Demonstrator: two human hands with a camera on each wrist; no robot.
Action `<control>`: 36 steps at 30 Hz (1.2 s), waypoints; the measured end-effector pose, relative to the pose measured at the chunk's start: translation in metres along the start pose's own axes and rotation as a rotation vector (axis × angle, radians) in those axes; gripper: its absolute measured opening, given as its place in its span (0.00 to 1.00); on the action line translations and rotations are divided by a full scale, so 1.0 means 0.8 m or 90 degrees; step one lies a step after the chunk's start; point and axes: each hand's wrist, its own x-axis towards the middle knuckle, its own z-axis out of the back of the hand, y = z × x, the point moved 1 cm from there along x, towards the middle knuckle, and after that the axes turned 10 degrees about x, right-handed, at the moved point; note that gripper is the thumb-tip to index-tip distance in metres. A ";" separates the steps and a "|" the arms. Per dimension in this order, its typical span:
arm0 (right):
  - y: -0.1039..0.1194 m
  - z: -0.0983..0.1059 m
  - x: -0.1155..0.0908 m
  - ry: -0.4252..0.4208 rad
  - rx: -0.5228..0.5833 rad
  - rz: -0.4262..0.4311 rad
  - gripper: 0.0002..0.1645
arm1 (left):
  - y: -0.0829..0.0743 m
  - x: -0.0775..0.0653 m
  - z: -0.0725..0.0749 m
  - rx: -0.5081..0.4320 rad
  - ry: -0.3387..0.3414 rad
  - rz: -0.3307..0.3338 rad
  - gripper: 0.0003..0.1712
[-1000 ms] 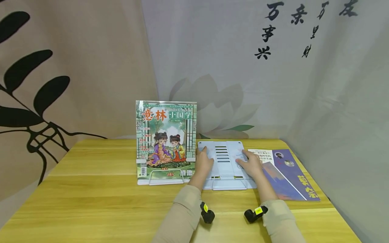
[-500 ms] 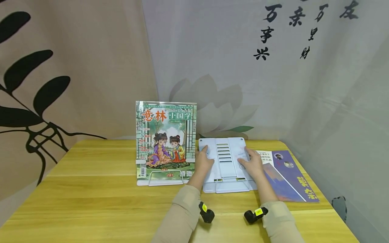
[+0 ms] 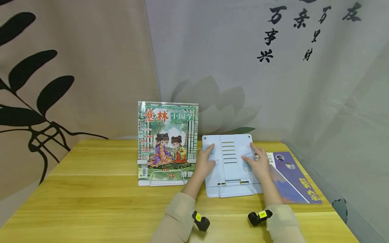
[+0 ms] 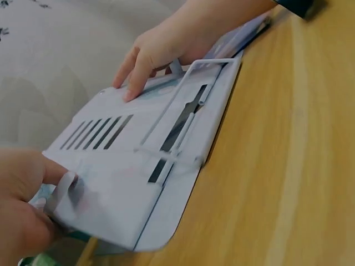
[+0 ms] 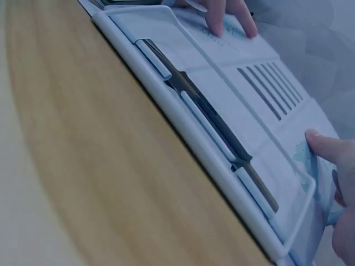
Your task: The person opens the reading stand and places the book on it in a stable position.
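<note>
A pale curtain (image 3: 212,50) fills the background, printed with dark leaves, a faint lotus and black characters. In front of it spreads the wood-grained counter (image 3: 91,192). A green magazine (image 3: 168,140) with two cartoon children on its cover stands upright in a white holder, wire support across its foot. Just to the right, on the near side of the curtain, is the white slotted stand (image 3: 230,172), leaning back, its own wire support along its lower part. A purple magazine (image 3: 293,179) lies flat beyond its right side, partly hidden by the stand and an arm. Two beige sleeves (image 3: 174,219) reach in from below. The left hand (image 3: 203,164) grips the stand's left edge; the right hand (image 3: 259,165) is clamped on the opposite edge, thumb on the front face. Smallest are the black wrist devices (image 3: 201,221) with yellow labels.
</note>
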 end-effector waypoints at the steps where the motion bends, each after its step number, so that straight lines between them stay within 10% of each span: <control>1: 0.001 0.001 0.000 -0.002 0.006 0.006 0.43 | 0.000 -0.002 0.003 -0.002 -0.006 -0.020 0.42; 21: 0.036 0.004 0.001 -0.018 0.046 0.150 0.42 | -0.015 -0.053 0.045 -0.039 -0.001 -0.287 0.41; 36: 0.061 0.000 -0.007 0.030 0.042 0.077 0.38 | -0.035 -0.083 0.033 -0.056 0.015 -0.378 0.54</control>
